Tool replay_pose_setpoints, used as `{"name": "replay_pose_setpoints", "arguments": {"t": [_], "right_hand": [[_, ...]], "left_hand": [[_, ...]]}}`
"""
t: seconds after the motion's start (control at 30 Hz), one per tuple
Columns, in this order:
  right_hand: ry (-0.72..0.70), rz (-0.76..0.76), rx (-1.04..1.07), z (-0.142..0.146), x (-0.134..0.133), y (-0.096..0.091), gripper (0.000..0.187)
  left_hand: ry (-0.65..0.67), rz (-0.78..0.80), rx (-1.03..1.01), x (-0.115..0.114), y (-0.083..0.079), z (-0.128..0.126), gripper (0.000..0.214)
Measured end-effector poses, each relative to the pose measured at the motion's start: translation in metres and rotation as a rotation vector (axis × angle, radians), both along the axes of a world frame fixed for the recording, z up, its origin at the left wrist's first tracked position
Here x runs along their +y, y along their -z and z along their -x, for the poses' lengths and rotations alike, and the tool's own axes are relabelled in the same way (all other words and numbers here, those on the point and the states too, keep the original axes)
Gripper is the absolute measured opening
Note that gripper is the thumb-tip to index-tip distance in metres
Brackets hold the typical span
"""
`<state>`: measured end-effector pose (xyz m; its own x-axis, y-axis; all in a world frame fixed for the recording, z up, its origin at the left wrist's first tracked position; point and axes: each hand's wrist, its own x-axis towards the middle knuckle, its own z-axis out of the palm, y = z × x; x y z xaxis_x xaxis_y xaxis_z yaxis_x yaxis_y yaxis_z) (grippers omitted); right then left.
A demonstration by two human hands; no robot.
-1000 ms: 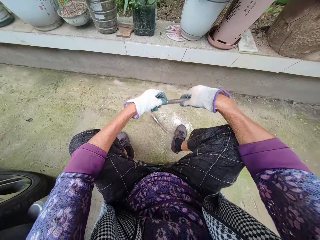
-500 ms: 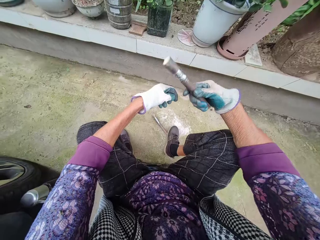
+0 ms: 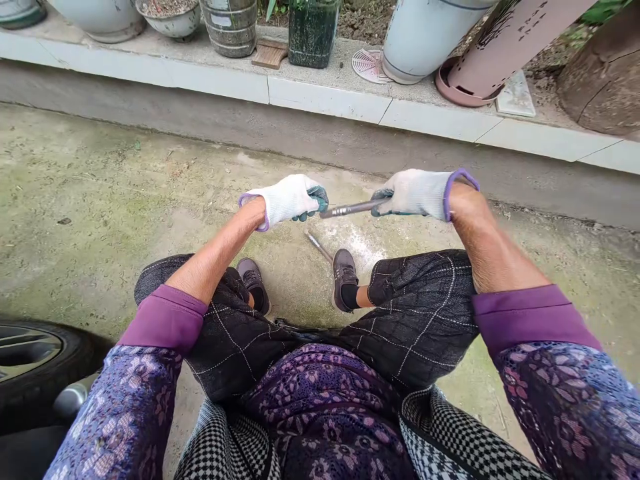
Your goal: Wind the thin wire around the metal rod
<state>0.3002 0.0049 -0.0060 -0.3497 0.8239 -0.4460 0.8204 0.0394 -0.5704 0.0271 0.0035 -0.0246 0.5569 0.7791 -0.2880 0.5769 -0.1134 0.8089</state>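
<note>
My right hand (image 3: 413,193), in a white glove with green palm and fingers, is wrapped round a short grey-brown rod (image 3: 353,208) with a shiny silver band. The rod lies nearly level, and its free end points at my other hand. My left hand (image 3: 295,199), gloved alike, is closed right beside that end; anything inside its fingers is hidden. Below, a second thin rod (image 3: 319,247) with a pale tip rests on the ground against my shoe (image 3: 345,270). White powder (image 3: 357,241) is scattered on the concrete under the hands.
Ahead runs a low tiled ledge (image 3: 330,101) with several pots, including a white pot (image 3: 425,40), a dark green container (image 3: 313,37) and a tall pink planter (image 3: 500,60). A log (image 3: 605,87) stands at far right. A wheel (image 3: 40,360) is at lower left.
My right hand has turned palm down and swung the rod from raised and slanting to nearly level, its end now by my left hand. My left hand has shifted slightly left.
</note>
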Motion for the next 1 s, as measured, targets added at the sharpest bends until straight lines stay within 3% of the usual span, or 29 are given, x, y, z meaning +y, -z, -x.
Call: {"name": "replay_pose_setpoints", "arguments": {"t": [0.1, 0.17, 0.23, 0.33, 0.43, 0.5, 0.6, 0.77, 0.9, 1.0], "right_hand": [[0.149, -0.234, -0.087, 0.005, 0.004, -0.009, 0.014], [0.267, -0.321, 0.069, 0.015, -0.002, -0.021, 0.018], [0.333, -0.224, 0.348, 0.025, -0.011, -0.034, 0.024], [0.188, 0.041, 0.570, 0.032, -0.023, -0.041, 0.040], [-0.048, 0.237, 0.456, 0.026, -0.026, -0.036, 0.048], [-0.120, 0.271, 0.311, 0.021, -0.024, -0.030, 0.044], [-0.075, 0.165, 0.061, 0.020, -0.018, -0.023, 0.035], [-0.056, -0.147, -0.260, 0.034, -0.006, -0.017, 0.024], [0.049, -0.369, -0.244, 0.038, -0.004, -0.016, 0.028], [0.125, -0.395, -0.110, 0.037, -0.008, -0.018, 0.032]], "left_hand": [[-0.053, 0.064, -0.089, -0.005, -0.003, -0.001, 0.016], [-0.104, 0.097, -0.150, -0.004, -0.005, -0.001, 0.018], [-0.134, 0.118, -0.215, -0.001, -0.007, 0.000, 0.021], [-0.147, 0.111, -0.257, 0.002, -0.014, 0.004, 0.021], [-0.166, 0.037, -0.207, 0.003, -0.020, 0.010, 0.019], [-0.179, -0.003, -0.166, 0.002, -0.020, 0.014, 0.021], [-0.186, 0.004, -0.099, 0.001, -0.014, 0.016, 0.024], [-0.199, 0.002, -0.064, -0.003, -0.007, 0.009, 0.018], [-0.301, 0.033, -0.148, -0.005, -0.015, 0.003, 0.018], [-0.288, 0.085, -0.252, -0.007, -0.019, 0.004, 0.027]]}}
